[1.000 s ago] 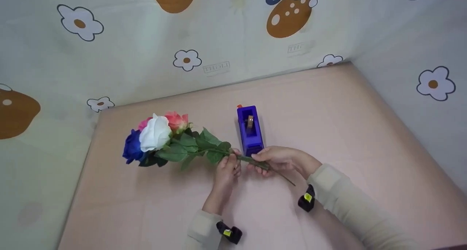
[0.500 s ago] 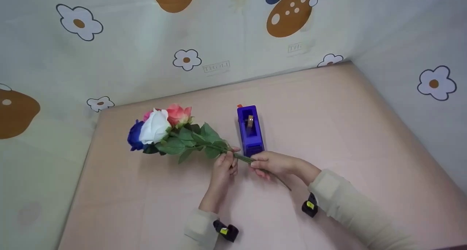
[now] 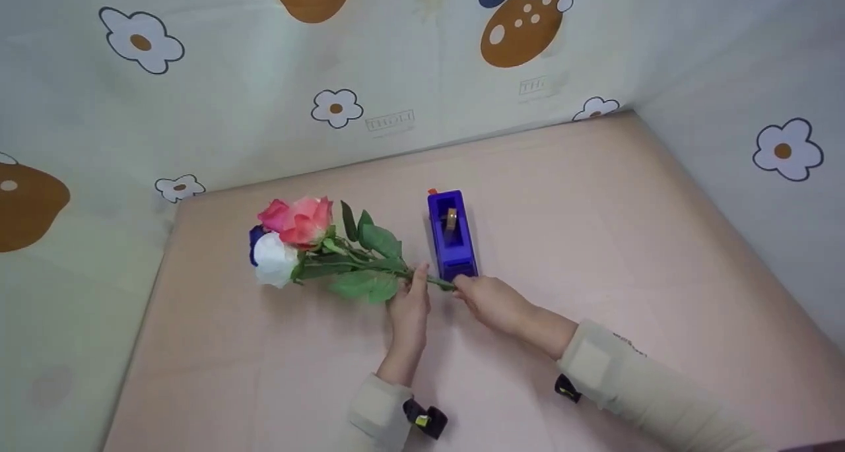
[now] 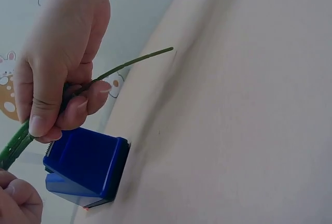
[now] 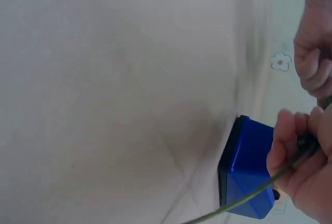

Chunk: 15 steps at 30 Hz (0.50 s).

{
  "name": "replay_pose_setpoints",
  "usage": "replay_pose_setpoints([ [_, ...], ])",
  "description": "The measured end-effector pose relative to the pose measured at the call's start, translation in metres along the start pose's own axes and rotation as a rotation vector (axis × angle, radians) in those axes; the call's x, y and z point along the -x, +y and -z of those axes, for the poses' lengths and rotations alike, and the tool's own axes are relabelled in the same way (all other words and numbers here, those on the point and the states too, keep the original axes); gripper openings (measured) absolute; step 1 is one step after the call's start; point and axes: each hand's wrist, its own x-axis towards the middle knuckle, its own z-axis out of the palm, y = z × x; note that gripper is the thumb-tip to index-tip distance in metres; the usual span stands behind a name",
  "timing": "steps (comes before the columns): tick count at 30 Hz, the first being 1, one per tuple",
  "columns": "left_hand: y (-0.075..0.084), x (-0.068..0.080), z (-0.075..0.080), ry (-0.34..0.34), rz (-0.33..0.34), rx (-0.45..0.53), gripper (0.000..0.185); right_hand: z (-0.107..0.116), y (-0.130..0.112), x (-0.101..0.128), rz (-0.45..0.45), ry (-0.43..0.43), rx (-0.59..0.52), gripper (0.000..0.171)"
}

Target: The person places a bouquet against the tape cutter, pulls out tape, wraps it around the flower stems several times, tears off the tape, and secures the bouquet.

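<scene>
A bouquet of artificial roses (image 3: 304,222) with pink, coral, white and blue heads lies across both hands in the head view, blooms to the left. My left hand (image 3: 410,307) grips the stems just below the leaves. Farther down, my right hand (image 3: 496,303) holds the bundled stem ends, fingers curled round them. One thin stem (image 4: 136,60) sticks out past the right hand in the left wrist view. Right behind the hands stands a blue tape dispenser (image 3: 453,235) with a small roll of tape (image 3: 451,218) in it; the stems pass close by its near end.
The table (image 3: 634,241) has a pale pink cover. A patterned curtain (image 3: 422,56) with flower prints rises along its back and both sides. The tape dispenser's serrated edge (image 4: 50,148) faces the hands.
The bouquet has rolled in the hands: the coral and pink roses have come up over the white one, and the blue one is mostly hidden. The right hand has turned palm down.
</scene>
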Motion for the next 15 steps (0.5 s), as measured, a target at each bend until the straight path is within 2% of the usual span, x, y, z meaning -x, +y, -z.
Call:
replay_pose_setpoints([
  [4, -0.003, 0.001, -0.001, -0.031, 0.047, 0.033, 0.033, -0.008, 0.002, 0.002, 0.091, 0.128, 0.218, 0.011],
  [10, -0.004, 0.001, -0.002, -0.021, 0.006, 0.077, 0.033, -0.017, 0.009, 0.003, 0.251, 0.329, 0.525, 0.016],
  [15, -0.003, 0.003, -0.003, 0.018, -0.013, 0.086, 0.037, -0.023, 0.014, 0.003, 0.319, 0.447, 0.703, 0.020],
])
